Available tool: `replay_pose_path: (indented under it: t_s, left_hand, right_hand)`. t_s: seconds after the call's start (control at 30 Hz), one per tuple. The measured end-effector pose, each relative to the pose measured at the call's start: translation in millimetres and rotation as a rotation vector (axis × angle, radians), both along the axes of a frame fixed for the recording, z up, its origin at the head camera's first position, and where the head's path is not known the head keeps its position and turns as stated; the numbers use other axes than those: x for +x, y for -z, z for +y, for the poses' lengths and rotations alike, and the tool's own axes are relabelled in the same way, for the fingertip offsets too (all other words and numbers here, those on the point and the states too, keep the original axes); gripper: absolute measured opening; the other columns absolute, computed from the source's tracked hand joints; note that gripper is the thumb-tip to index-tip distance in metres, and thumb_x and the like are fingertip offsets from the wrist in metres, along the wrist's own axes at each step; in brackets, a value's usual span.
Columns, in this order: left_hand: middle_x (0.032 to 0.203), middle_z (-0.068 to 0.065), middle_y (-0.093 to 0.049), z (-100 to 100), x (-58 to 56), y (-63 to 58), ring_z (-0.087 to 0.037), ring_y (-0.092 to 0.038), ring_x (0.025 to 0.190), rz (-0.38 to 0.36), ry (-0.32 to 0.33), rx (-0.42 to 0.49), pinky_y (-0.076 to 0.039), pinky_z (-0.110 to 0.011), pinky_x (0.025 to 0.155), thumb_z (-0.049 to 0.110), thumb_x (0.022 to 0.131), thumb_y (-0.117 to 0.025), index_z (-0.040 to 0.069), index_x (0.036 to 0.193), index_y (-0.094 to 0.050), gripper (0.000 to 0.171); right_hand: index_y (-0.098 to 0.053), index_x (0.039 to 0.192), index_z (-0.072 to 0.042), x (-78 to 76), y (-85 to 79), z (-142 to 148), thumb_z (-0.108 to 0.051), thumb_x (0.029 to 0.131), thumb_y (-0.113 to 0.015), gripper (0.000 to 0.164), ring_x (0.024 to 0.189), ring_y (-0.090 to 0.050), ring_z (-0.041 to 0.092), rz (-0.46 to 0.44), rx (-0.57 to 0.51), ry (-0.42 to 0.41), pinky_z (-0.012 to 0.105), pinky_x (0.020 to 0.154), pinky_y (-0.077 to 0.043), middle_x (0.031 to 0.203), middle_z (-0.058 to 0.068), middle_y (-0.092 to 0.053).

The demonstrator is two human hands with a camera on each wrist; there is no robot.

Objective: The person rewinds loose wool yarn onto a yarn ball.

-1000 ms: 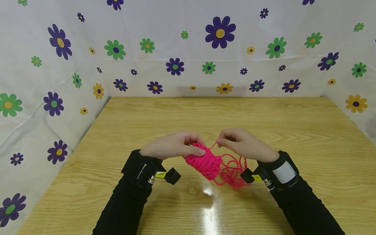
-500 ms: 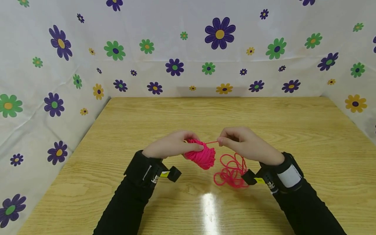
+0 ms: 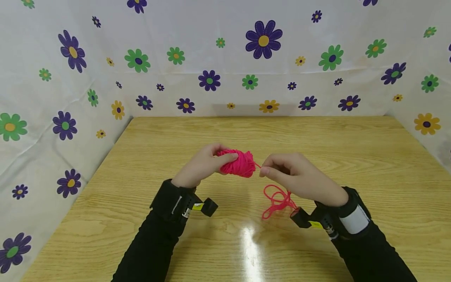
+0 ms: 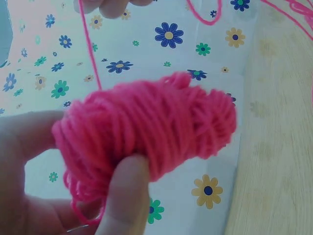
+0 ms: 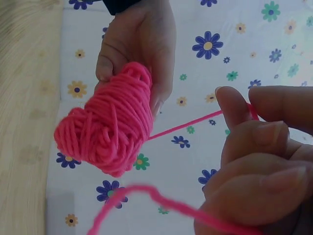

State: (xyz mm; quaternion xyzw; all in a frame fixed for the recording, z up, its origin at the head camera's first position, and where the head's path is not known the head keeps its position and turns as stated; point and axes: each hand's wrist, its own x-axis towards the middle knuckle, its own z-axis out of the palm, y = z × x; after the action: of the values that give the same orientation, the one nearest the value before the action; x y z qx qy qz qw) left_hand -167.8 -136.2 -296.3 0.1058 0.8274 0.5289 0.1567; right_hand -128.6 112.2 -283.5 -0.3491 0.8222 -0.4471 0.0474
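A wound ball of pink yarn [image 3: 241, 163] is held above the table by my left hand [image 3: 204, 164], thumb on one side and fingers round the other. From the ball a taut strand [image 5: 188, 124] runs to my right hand [image 3: 296, 174], which pinches it between thumb and index finger. In the right wrist view the other fingers of that hand curl inward, and more yarn passes below them. Under the right hand, loose loops of yarn [image 3: 276, 203] lie on the table. In the left wrist view the thumb [image 4: 128, 191] presses against the windings.
A wooden table [image 3: 169, 133] spreads beneath both hands. White cloth with printed flowers [image 3: 225, 47] hangs behind it and at both sides. Each wrist wears a black strap with a small camera, such as the left camera [image 3: 209, 207].
My left hand has raised the yarn ball and turned it level, away from the loose loops. The loop pile has shrunk. My right hand keeps its pinch on the strand, shifting slightly.
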Motion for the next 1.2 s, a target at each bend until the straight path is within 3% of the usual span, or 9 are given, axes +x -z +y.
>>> replay_pose_path:
  t_s: [0.17, 0.47, 0.77, 0.97, 1.2]
  left_hand:
    - [0.121, -0.019, -0.06, -1.7, -1.9, -1.3, -0.023, -0.06, 0.097, 0.017, -0.084, 0.076, -0.054, -0.033, 0.087, 0.024, 0.102, -0.056, -0.004, 0.131, -0.053, 0.041]
    - [0.126, -0.019, -0.054, -4.6, -6.9, -2.8, -0.018, -0.059, 0.099, 0.0, -0.199, 0.328, -0.055, -0.023, 0.088, 0.018, 0.105, -0.05, -0.009, 0.134, -0.047, 0.04]
    - [0.122, -0.009, -0.052, -7.2, -3.4, -11.2, -0.012, -0.058, 0.094, -0.023, -0.283, 0.619, -0.054, -0.015, 0.081, 0.019, 0.107, -0.043, -0.007, 0.139, -0.041, 0.041]
    - [0.117, -0.003, -0.051, -11.3, 1.3, -16.5, -0.008, -0.06, 0.092, -0.055, -0.29, 0.816, -0.053, -0.013, 0.082, 0.02, 0.108, -0.039, 0.0, 0.14, -0.04, 0.038]
    - [0.118, 0.0, -0.054, -14.7, 12.1, -23.5, -0.006, -0.061, 0.096, -0.077, -0.206, 0.929, -0.052, -0.012, 0.084, 0.023, 0.108, -0.037, 0.009, 0.135, -0.045, 0.031]
  right_hand:
    - [-0.067, 0.093, -0.006, 4.5, 0.1, -3.9, -0.008, 0.101, -0.057, 0.012, 0.056, -0.038, 0.007, 0.006, -0.014, -0.042, 0.025, 0.053, -0.034, 0.066, -0.006, -0.044]
    - [-0.068, 0.097, -0.003, 7.9, 4.9, -12.8, -0.007, 0.102, -0.053, 0.016, 0.056, -0.036, 0.006, -0.016, 0.012, -0.124, 0.026, 0.053, -0.033, 0.067, -0.007, -0.042]
    - [-0.069, 0.1, -0.001, 2.2, 12.1, -18.4, -0.007, 0.103, -0.052, 0.019, 0.057, -0.035, 0.005, -0.06, 0.087, -0.144, 0.025, 0.057, -0.036, 0.072, -0.002, -0.051]
    - [-0.069, 0.1, 0.0, -2.0, 15.7, -18.6, -0.007, 0.103, -0.05, 0.02, 0.056, -0.033, 0.003, -0.069, 0.11, -0.152, 0.024, 0.054, -0.033, 0.078, 0.0, -0.059]
    - [-0.069, 0.102, 0.001, -9.3, 21.5, -18.7, -0.007, 0.103, -0.048, 0.023, 0.054, -0.029, 0.002, -0.099, 0.144, -0.163, 0.022, 0.051, -0.029, 0.068, -0.007, -0.042]
